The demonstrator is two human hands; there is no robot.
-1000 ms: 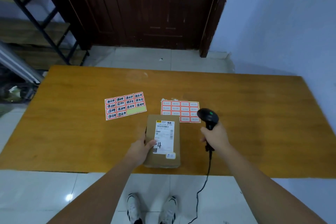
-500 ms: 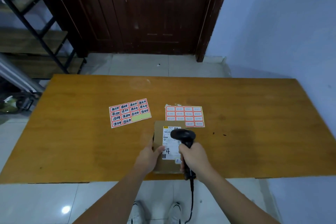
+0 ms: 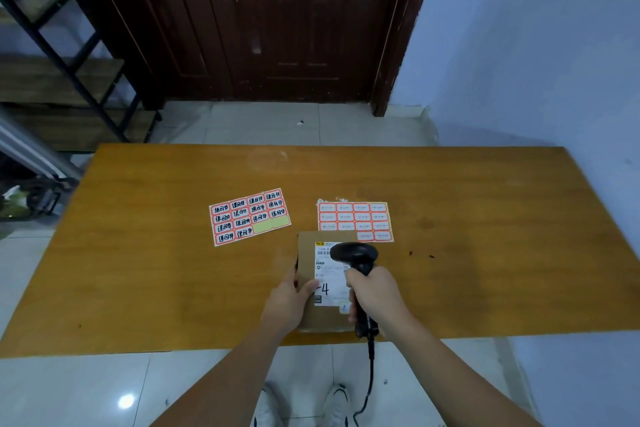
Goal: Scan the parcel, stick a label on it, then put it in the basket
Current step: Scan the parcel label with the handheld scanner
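Scanner (image 3: 354,253) moved over parcel (image 3: 313,288), right hand (image 3: 375,291) gripping; left hand (image 3: 287,302) clasps parcel; label sheets (image 3: 355,220) beyond.

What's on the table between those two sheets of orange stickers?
Nothing: in the head view, bare wooden table separates the handwritten sticker sheet from the printed sticker sheet. The parcel sits just nearer, below that gap.

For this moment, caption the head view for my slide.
Left hand steadies the parcel while right hand aims the scanner at its shipping label.
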